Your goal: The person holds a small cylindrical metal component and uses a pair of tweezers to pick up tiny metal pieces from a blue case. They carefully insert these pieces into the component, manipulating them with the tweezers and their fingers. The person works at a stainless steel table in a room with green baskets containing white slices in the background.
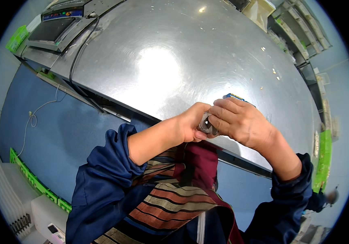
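Both of my hands meet at the table's near edge around a small grey, rounded thing with a hole in its middle (205,123); its kind is not clear. My left hand (191,122) is closed on it from the left, with the fingers wrapped beneath. My right hand (239,122) lies over its right side, fingers bent and pressed together against it. Just beyond the right fingers, a blue box-like thing with yellow marks (234,96) rests on the metal table (133,49), partly hidden by that hand.
A machine with a dark flat top and buttons (54,29) stands at the far left, its black cable (80,51) hanging over the table edge. Small pale scraps (275,72) lie at the right. A pale bin (259,13) stands at the far right, near shelving (300,20). Green crates (36,181) line the lower left.
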Demonstrator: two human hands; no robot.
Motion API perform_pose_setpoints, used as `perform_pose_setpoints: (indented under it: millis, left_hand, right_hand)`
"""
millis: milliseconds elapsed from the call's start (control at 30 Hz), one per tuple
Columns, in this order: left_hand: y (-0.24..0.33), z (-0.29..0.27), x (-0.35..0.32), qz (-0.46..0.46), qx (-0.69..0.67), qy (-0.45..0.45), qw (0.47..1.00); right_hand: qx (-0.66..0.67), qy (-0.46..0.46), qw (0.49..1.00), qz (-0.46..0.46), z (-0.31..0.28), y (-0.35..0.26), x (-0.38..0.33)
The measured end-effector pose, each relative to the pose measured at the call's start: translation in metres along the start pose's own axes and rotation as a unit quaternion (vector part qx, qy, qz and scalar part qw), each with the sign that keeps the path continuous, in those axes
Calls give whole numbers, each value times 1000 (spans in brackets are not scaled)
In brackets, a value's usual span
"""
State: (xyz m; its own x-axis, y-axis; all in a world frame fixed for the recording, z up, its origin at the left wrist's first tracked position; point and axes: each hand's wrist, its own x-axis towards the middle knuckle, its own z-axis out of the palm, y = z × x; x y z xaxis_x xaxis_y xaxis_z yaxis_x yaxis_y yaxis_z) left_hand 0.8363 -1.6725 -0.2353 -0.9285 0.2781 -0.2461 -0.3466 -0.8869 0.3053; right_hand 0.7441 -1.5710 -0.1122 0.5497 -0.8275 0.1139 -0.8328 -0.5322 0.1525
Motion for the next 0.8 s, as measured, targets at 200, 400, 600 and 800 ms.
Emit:
perform_pose_setpoints:
  millis: [200, 400, 600, 800]
  left_hand:
    - [-3, 7, -2, -16, 3, 107, 994]
    - [-8, 0, -3, 21, -30, 92, 995]
    - [0, 6, -6, 33, -14, 40, 999]
    - [2, 17, -9, 7, 30, 104, 994]
  right_hand:
    - [4, -6, 1000, -18, 9, -1, -4]
    - [35, 22, 999, 23, 25, -3, -6]
    - [-4, 32, 999, 1, 14, 2, 1]
    - [-41, -38, 998, 4, 9, 3, -3]
